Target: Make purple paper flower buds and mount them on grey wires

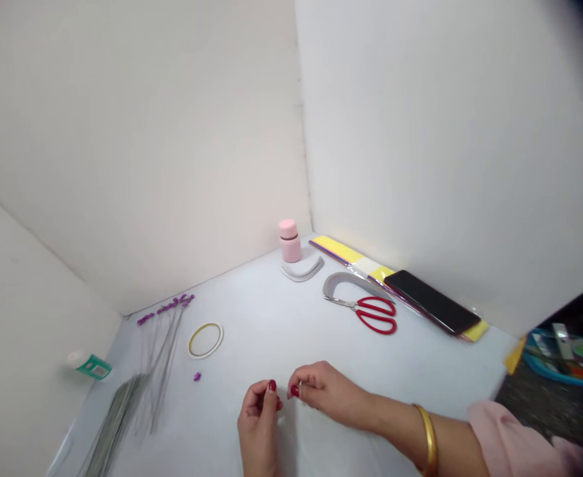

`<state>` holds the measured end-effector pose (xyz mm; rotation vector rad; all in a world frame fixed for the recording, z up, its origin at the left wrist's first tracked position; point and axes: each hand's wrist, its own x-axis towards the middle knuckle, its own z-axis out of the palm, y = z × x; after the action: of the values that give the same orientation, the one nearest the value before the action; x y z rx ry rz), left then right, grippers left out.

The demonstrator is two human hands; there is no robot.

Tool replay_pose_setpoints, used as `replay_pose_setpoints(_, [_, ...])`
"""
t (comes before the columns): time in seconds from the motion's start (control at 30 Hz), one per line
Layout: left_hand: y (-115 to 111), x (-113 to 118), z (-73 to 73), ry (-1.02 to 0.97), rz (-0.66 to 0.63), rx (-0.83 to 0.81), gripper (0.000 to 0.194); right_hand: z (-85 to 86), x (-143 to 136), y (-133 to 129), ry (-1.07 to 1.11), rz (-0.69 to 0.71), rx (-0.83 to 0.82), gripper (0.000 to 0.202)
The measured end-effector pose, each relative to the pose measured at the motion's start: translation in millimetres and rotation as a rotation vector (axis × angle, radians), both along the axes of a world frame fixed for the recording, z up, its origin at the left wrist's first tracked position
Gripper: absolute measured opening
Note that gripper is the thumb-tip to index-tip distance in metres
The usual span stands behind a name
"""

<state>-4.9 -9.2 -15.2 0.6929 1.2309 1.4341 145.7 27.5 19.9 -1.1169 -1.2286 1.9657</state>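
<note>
Over a smooth tabletop (256, 324), curled left hand (258, 424) faces pinched right hand (332, 395).

Pink bottle (290, 244) ahead of me, black phone (431, 301) to my right; farther right, blurred blue tray (544, 372), I think.

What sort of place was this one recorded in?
Probably a craft workspace, at a pale table set in a corner between plain walls. Three things suggest it: the red-handled scissors, the bundle of thin grey stems and the small purple pieces at the left.
</note>
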Motion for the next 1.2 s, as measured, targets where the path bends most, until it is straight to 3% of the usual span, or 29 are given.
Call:
replay_pose_setpoints(0.2, [0.3,3.1,1.2,-0.124,-0.050,0.017,0.017,-3.7,6.5,11.1,0.124,0.273,-0.430,0.007])
replay_pose_setpoints(0.4, [0.1,2.9,5.3,-0.136,-0.007,0.037,0.013,-13.4,-2.0,6.4,0.190,0.270,-0.587,0.003])
replay_pose_setpoints(0.6, [2.3,0.5,1.0,-0.083,-0.004,0.006,0.015,-14.2,-6.6,3.1,0.141,0.137,-0.521,0.009])
replay_pose_setpoints(0.87, [-0.9,1.3,-1.3,0.024,0.055,-0.006,0.013,-17.5,-10.7,2.6,0.050,0.157,-0.468,0.011])
replay_pose_setpoints(1.03, [1.5,-2.7,2.4,0.012,0.095,-0.028,0.012,-9.5,-8.0,3.8,-0.038,0.148,-0.263,0.012])
replay_pose_setpoints(1.2, [6.6,-23.4,-0.8,-0.117,0.364,-0.046,0.004,-1.7,23.9,23.4,-0.191,0.080,0.025,0.009])
